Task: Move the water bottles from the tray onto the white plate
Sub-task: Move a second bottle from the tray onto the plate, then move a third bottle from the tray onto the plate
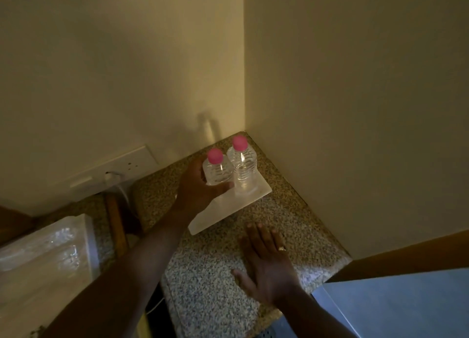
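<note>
While the left hand (200,185) wraps the nearer bottle (217,170) upright beside the second bottle (242,170) on the white plate (225,217), the right hand (266,264) lies open, flat on the counter (208,281), probably for balance.

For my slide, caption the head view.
Left hand grips one pink-capped bottle beside another on a white plate.

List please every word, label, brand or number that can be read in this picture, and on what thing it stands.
None can be read.
Two water bottles: clear, pink caps, no label visible.
White plate: plain.
Wall socket: any markings too small and dim.
Wrapped pack at left: glare, nothing legible.
</note>
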Action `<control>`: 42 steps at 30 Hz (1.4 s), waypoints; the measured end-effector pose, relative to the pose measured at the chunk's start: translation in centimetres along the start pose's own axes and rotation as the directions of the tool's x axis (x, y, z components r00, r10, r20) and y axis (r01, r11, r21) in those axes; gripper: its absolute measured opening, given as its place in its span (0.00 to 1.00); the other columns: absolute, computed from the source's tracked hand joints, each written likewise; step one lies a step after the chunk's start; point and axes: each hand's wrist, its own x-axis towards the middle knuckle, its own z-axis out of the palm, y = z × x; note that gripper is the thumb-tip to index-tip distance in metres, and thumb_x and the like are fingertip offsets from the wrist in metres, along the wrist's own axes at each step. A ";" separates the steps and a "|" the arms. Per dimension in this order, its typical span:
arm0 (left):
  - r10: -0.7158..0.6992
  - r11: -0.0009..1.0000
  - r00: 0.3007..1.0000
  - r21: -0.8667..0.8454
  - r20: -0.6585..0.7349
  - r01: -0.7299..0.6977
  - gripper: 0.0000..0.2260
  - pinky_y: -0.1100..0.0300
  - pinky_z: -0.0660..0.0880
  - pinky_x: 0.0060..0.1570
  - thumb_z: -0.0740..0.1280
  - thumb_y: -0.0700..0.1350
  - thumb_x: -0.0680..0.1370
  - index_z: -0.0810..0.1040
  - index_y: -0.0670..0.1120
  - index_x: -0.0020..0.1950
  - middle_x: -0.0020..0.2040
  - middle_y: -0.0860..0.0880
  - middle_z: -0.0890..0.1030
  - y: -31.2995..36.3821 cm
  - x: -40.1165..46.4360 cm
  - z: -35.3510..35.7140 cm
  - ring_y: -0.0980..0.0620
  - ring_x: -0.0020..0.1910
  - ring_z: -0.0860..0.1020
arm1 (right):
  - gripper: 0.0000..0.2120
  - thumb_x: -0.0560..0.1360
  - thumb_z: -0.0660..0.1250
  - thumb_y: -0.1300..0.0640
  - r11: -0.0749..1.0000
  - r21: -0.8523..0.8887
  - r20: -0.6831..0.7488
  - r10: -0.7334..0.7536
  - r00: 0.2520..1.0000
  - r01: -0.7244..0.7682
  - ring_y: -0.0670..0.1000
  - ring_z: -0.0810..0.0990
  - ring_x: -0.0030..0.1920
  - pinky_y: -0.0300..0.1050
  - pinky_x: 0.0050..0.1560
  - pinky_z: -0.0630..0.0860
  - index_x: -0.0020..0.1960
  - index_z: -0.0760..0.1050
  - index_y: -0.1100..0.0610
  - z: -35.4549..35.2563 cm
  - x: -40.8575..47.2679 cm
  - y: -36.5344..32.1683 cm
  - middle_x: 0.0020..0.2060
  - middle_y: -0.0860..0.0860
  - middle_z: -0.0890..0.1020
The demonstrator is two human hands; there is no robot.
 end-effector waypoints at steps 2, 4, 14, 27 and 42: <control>-0.002 1.000 1.000 0.001 0.015 0.002 0.37 0.45 0.79 0.57 0.83 0.49 0.60 0.73 0.52 0.66 0.59 0.51 0.82 0.0 0.0 -0.2 0.53 0.57 0.81 | 0.35 0.78 0.50 0.31 1.000 -0.003 0.002 0.008 1.000 -0.008 0.60 0.44 0.77 0.64 0.73 0.45 0.77 0.57 0.53 0.1 0.0 0.0 0.78 0.57 0.53; -0.004 1.000 1.000 0.007 0.030 0.004 0.39 0.46 0.78 0.59 0.83 0.49 0.60 0.72 0.52 0.68 0.62 0.51 0.81 -0.2 -0.4 -0.6 0.52 0.60 0.80 | 0.35 0.78 0.50 0.31 1.000 -0.002 0.010 0.016 1.000 -0.016 0.59 0.43 0.78 0.63 0.73 0.45 0.77 0.55 0.52 0.2 0.1 0.0 0.78 0.56 0.52; -0.018 0.923 0.988 0.377 -0.151 0.075 0.31 0.59 0.69 0.59 0.78 0.55 0.66 0.76 0.46 0.66 0.63 0.49 0.77 -3.5 -11.5 -10.5 0.49 0.64 0.74 | 0.36 0.79 0.47 0.31 0.997 -0.068 0.076 0.027 0.997 -0.022 0.59 0.43 0.77 0.64 0.74 0.46 0.78 0.52 0.53 -0.3 0.1 -0.4 0.78 0.57 0.50; -0.050 0.572 0.997 0.817 -0.062 0.079 0.37 0.47 0.72 0.62 0.80 0.58 0.63 0.76 0.44 0.68 0.66 0.43 0.78 -9.4 -21.2 -23.6 0.39 0.64 0.75 | 0.31 0.79 0.52 0.41 0.986 -0.077 0.130 -0.135 0.982 0.146 0.64 0.63 0.73 0.66 0.70 0.58 0.71 0.69 0.61 0.6 -1.0 -11.6 0.73 0.62 0.67; -0.026 0.627 1.000 0.779 0.013 0.007 0.42 0.52 0.60 0.71 0.76 0.60 0.66 0.65 0.47 0.75 0.73 0.46 0.71 -10.7 -27.3 -23.0 0.45 0.73 0.67 | 0.39 0.80 0.39 0.36 0.988 -0.119 0.106 -0.083 0.991 0.095 0.65 0.64 0.72 0.67 0.67 0.64 0.71 0.69 0.63 0.7 -1.3 -13.1 0.72 0.63 0.67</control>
